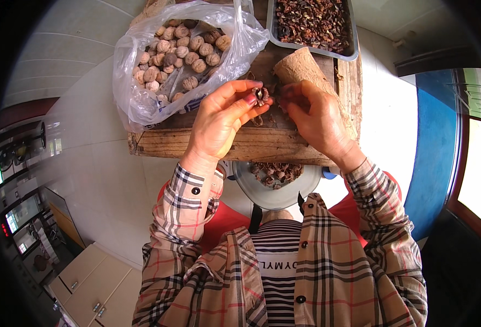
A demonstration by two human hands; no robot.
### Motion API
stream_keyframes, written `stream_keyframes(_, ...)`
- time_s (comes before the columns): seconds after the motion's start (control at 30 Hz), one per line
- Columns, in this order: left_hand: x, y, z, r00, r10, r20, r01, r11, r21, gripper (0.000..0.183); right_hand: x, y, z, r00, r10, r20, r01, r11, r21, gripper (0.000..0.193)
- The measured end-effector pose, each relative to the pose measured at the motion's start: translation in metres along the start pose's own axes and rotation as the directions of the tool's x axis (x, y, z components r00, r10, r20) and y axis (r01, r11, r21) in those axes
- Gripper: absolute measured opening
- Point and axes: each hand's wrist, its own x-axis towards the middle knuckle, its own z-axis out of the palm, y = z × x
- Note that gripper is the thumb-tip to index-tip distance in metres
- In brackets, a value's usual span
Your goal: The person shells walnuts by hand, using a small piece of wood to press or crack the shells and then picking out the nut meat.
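Pinching a cracked walnut half between thumb and fingertips, the left hand holds it just above the worn wooden table, while the right hand sits right beside it, fingers curled toward the nut as if picking at the kernel; whether it grips anything I cannot tell. Judging by the containers, a good share is done yet plenty remains: the clear plastic bag at the table's far left is well stocked with whole walnuts, the metal tray at the far edge is covered with dark picked pieces, and the round bowl below the table's near edge holds a small heap of broken shells. A wooden block lies behind the right hand.
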Motion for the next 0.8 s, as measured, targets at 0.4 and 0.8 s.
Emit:
stream_keyframes(0.4, -0.002, -0.002, 0.006, 0.996, 0.062, -0.057, -0.051, 0.982, 0.182, 0.027, 0.003, -0.005, 0.019, 1.000, 0.001, -0.025, 0.013, 0.850, 0.526, 0.028)
stream_keyframes(0.8, -0.002, -0.004, 0.009, 0.995, 0.093, -0.042, -0.087, 0.986, 0.142, 0.028, 0.003, -0.006, 0.013, 0.998, -0.057, -0.024, 0.061, 0.861, 0.505, 0.028)
